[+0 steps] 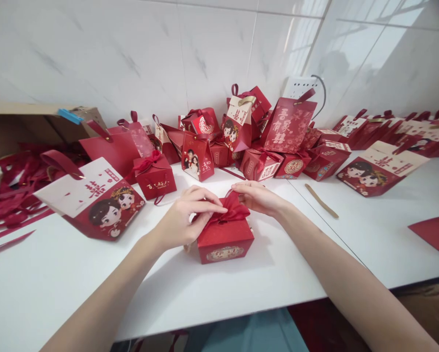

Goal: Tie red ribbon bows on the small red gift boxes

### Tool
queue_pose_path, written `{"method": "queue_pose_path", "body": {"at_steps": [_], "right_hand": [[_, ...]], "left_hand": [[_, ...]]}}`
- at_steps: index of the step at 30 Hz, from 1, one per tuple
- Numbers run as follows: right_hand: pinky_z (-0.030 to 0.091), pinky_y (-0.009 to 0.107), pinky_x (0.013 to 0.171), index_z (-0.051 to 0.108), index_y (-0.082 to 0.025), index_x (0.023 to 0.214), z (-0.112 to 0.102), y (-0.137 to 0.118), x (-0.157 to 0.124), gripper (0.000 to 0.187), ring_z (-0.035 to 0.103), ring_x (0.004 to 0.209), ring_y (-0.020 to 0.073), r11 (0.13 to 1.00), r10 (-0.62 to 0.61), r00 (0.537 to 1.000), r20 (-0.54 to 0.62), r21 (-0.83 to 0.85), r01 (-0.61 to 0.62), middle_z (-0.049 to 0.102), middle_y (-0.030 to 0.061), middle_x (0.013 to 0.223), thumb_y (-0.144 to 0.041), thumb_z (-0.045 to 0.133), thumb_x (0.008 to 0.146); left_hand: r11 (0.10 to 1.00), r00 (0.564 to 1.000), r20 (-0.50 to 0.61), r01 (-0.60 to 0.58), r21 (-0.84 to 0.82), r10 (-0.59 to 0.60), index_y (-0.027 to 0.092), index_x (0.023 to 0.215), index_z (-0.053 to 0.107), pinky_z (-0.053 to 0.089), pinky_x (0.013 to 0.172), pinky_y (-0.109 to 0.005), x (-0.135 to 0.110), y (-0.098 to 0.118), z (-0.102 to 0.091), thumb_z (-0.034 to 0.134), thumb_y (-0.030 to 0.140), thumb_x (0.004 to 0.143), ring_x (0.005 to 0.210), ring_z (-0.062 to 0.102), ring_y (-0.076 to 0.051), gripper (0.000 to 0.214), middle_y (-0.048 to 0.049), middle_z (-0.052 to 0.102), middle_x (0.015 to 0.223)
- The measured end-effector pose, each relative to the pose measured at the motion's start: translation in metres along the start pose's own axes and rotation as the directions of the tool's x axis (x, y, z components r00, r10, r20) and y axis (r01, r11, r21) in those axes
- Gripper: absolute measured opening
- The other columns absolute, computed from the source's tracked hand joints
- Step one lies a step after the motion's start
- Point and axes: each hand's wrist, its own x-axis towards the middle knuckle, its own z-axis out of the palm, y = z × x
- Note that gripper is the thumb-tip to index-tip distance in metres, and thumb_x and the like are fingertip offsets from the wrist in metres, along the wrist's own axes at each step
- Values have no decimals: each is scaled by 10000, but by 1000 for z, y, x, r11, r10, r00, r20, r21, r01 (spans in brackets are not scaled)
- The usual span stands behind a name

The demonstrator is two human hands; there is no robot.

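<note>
A small red gift box (224, 239) with a gold emblem on its front stands on the white table near the front edge. On its top sits a red ribbon bow (231, 210). My left hand (190, 215) reaches in from the left, its thumb and fingertips closed on the bow's left side. From the right, my right hand (256, 196) has its fingertips at the bow's back right loop; its thumb and the finger undersides are partly hidden. Behind the left hand stands another red box (155, 177) with a ribbon bow.
A large gift box with cartoon faces (94, 198) stands at left, a similar one (381, 168) at right. Many red boxes line the wall. Loose red ribbons (17, 195) lie by a cardboard box (24, 120). A tan strip (321, 200) and red card (434, 234) lie at right.
</note>
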Motion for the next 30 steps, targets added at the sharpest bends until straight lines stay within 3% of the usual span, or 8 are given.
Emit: {"method": "queue_pose_path", "body": {"at_steps": [6, 9, 13, 16, 20, 24, 27, 30], "right_hand": [[447, 193, 528, 631, -120, 658, -3, 0, 2, 162, 580, 523, 81, 996, 66, 996, -64, -55, -70, 650, 7, 617, -249, 728, 658], [474, 228, 540, 631, -118, 642, -6, -1, 5, 142, 589, 535, 109, 983, 45, 975, -215, -163, -82, 639, 29, 616, -233, 697, 692], [449, 217, 504, 561, -151, 540, -10, -5, 9, 279, 535, 497, 91, 958, -151, 887, -437, -287, 22, 562, -6, 546, -323, 694, 714], [467, 204, 573, 555, -170, 551, -7, -8, 7, 354, 536, 571, 82, 923, -345, 840, -419, -316, 221, 563, -15, 611, -464, 668, 712], [476, 235, 570, 583, -182, 576, -1, -7, 2, 395, 542, 598, 107, 880, -457, 854, -250, -265, 393, 570, -3, 648, -558, 659, 673], [474, 251, 561, 583, -182, 572, -3, -1, 3, 392, 537, 577, 114, 910, -388, 899, -204, -240, 339, 561, -3, 622, -553, 668, 665], [471, 258, 596, 589, -166, 585, -6, 3, 6, 420, 553, 592, 118, 928, -324, 932, -164, -245, 279, 585, 9, 636, -572, 662, 661], [454, 253, 620, 603, -153, 644, -5, 5, 6, 430, 563, 632, 123, 942, -244, 967, -72, -254, 219, 613, 21, 682, -578, 671, 651]], "left_hand": [[1000, 997, 73, 3, 6, -3, 220, 946, 696, 434, 838, -365, -1, -1, -1, 399, 86, 863, 930, 568, -176, 336, -47, 676, 1005], [1000, 997, 79, 24, 6, -24, 215, 939, 697, 431, 848, -376, -3, -1, -1, 401, 106, 868, 938, 570, -183, 324, -49, 680, 1001], [998, 996, 55, 64, -15, -63, 207, 943, 699, 429, 872, -376, -3, 0, 1, 416, 128, 861, 959, 575, -192, 304, -60, 676, 1019], [984, 989, -23, 146, -104, -149, 199, 926, 695, 430, 892, -369, -1, 1, 1, 461, 186, 847, 969, 584, -202, 248, -67, 676, 1008], [850, 860, -148, 430, -305, -488, 204, 942, 670, 407, 934, -371, 0, -10, -4, 472, 348, 849, 1023, 572, -222, 261, -61, 665, 1049], [539, 675, 96, 658, -526, -731, 183, 871, 672, 449, 867, -360, -4, -28, -8, 523, 503, 793, 990, 590, -241, 361, -75, 666, 1028], [395, 641, 268, 694, -602, -719, 161, 778, 659, 466, 812, -321, -6, -32, -8, 657, 479, 704, 862, 619, -205, 327, -67, 683, 894], [371, 651, 285, 679, -634, -703, 154, 750, 636, 462, 759, -286, -5, -30, -6, 721, 422, 665, 767, 613, -164, 294, -40, 670, 789]]}}
